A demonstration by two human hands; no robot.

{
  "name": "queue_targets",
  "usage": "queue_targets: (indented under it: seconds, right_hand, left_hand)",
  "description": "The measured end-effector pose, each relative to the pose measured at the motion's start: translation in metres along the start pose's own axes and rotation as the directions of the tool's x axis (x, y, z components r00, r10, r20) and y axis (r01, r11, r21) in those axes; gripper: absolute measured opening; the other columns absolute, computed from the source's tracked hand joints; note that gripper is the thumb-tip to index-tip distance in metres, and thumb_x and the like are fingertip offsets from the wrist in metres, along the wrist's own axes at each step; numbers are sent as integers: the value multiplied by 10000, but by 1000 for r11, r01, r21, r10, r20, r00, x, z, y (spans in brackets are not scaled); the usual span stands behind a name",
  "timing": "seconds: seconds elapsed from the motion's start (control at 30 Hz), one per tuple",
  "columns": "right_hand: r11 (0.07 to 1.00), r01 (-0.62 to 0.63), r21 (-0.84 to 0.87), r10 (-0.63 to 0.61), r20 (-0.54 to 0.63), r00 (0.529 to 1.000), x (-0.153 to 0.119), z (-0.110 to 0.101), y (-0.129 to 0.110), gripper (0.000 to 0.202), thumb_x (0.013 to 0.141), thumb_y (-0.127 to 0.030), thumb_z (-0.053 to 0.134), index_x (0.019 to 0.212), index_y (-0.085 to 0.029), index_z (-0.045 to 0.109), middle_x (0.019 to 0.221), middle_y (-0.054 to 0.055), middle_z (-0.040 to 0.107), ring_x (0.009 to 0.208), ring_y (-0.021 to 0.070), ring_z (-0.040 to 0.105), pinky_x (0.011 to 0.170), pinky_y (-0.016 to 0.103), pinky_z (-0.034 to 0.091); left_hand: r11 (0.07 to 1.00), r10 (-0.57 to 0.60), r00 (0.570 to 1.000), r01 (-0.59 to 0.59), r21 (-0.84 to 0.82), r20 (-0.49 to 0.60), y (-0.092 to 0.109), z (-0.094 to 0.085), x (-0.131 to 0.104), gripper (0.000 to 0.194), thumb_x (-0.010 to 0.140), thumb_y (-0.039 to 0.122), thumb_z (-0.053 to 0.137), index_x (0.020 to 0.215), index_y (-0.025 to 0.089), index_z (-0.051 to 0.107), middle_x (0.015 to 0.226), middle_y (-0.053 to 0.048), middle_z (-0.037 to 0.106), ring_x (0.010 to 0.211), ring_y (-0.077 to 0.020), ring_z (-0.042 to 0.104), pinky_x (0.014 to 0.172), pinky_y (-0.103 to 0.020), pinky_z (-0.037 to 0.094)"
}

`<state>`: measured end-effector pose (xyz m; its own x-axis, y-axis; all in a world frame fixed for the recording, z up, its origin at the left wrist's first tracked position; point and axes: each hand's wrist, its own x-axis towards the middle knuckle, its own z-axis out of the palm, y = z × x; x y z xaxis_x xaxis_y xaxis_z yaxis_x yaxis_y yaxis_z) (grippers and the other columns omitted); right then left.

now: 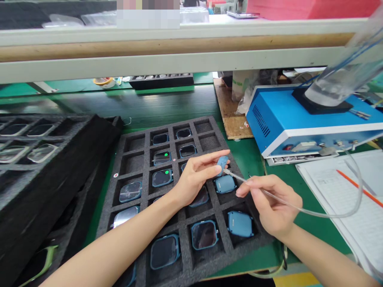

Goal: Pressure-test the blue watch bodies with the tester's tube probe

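The left hand (196, 173) pinched a small blue watch body (222, 164) between thumb and fingers, above the right part of the foam tray (146, 159). The right hand (275, 204) pinched a clear tube (326, 215) near its tip, which pointed at that piece; contact could not be confirmed. Further watches (205, 235) lay in the tray's compartments. A blue machine (275, 115) stood on the counter (243, 155) beyond the tray, to its right.
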<state>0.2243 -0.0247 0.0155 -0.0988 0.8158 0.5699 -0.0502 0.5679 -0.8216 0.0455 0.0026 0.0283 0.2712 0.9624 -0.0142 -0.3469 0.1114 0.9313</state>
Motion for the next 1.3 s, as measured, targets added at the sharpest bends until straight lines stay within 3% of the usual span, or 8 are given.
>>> queue_targets:
  seconds: [0.73, 0.87, 0.93, 1.0, 1.07, 1.1, 1.2, 1.3]
  right_hand:
    - [997, -44, 57, 46, -38, 998, 3, 9, 6, 86, 816, -156, 509, 828, -168, 594, 637, 27, 661, 531, 140, 626, 512, 255, 539]
    - [996, 91, 0, -91, 30, 995, 4, 3, -5, 124, 800, -139, 473, 805, -182, 589, 608, 22, 649, 507, 143, 616, 502, 260, 522]
    - [956, 282, -79, -271, 130, 954, 5, -4, -13, 176, 768, -141, 451, 873, -193, 581, 626, 26, 656, 516, 151, 619, 508, 271, 519]
    - [822, 537, -190, -461, 331, 823, 7, -11, -19, 292, 740, -137, 447, 1003, -205, 553, 705, 36, 681, 555, 161, 634, 520, 281, 523]
    - [654, 687, -315, -525, 465, 713, 12, -14, -21, 353, 738, -105, 457, 1069, -204, 534, 784, 52, 692, 613, 174, 646, 549, 293, 528]
    - [623, 675, -396, -503, 459, 733, 16, -14, -21, 338, 750, -88, 463, 1059, -197, 547, 808, 62, 689, 649, 181, 647, 576, 302, 529]
    - [765, 340, -547, -258, 223, 940, 29, -5, -18, 225, 805, -109, 490, 991, -163, 605, 860, 87, 665, 742, 198, 634, 633, 315, 525]
    - [899, 42, -436, 45, 187, 981, 42, 4, -18, 164, 833, -175, 520, 895, -162, 671, 854, 75, 659, 745, 182, 630, 605, 277, 520]
  left_hand:
    - [998, -66, 997, 67, 16, -25, 5, 1, -1, 381, 736, 277, 665, 1106, 189, 641, 1110, -64, 661, 1101, -252, 527, 983, -330, 349]
    - [993, -74, 997, 73, -89, -7, 7, 0, -1, 337, 780, 258, 606, 1101, 160, 633, 1040, -89, 682, 1037, -240, 566, 926, -326, 404]
    - [981, -94, 996, 93, -170, 2, 8, 0, -1, 311, 814, 281, 551, 1073, 134, 640, 1005, -114, 687, 1009, -248, 582, 890, -340, 433]
    - [967, -122, 992, 122, -224, 11, 8, -1, -1, 324, 836, 312, 507, 1042, 104, 644, 979, -138, 688, 966, -250, 600, 866, -346, 447]
    - [968, -125, 992, 129, -217, 29, 7, 0, -2, 336, 841, 329, 499, 1038, 93, 635, 952, -136, 685, 910, -234, 615, 845, -337, 454]
    - [977, -111, 993, 115, -180, 36, 7, 1, -2, 319, 831, 320, 521, 1037, 101, 628, 936, -119, 682, 880, -219, 617, 834, -326, 457]
    - [997, -39, 997, 36, 62, 59, 6, 5, -4, 213, 793, 274, 603, 952, 133, 616, 850, -48, 656, 797, -174, 601, 777, -292, 467]
    - [962, 19, 993, -49, 270, 115, 7, 7, -7, 162, 802, 287, 597, 880, 146, 578, 793, -15, 619, 755, -163, 584, 719, -288, 477]
